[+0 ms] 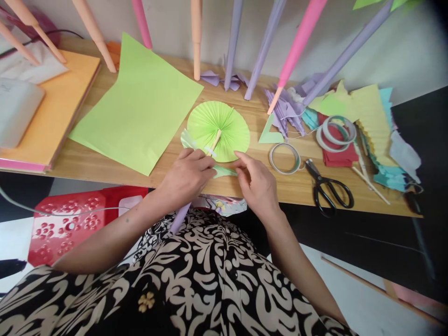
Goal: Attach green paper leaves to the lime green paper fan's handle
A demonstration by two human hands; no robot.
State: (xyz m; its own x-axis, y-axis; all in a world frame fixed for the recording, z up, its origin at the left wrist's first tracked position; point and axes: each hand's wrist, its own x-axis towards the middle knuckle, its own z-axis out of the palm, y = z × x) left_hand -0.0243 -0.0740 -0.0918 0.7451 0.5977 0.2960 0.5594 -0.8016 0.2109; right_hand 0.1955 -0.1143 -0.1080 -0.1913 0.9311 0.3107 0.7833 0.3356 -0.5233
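A round pleated green paper fan [219,128] lies on the wooden table [245,184], a pale stick taped across its lower half. My left hand [187,175] is curled at the fan's lower edge, closed round a lilac paper stick [180,217] that runs down toward my lap. My right hand [257,184] sits just to the right, thumb and fingers pinching a small green paper piece [224,171] between the two hands.
A large green sheet [140,107] lies left of the fan, an orange paper stack [52,112] beyond it. Tape rolls [284,158] [336,133], black scissors [329,189] and paper scraps [371,121] are on the right. Rolled paper sticks [297,46] lean at the back. A red stool [70,224] stands below.
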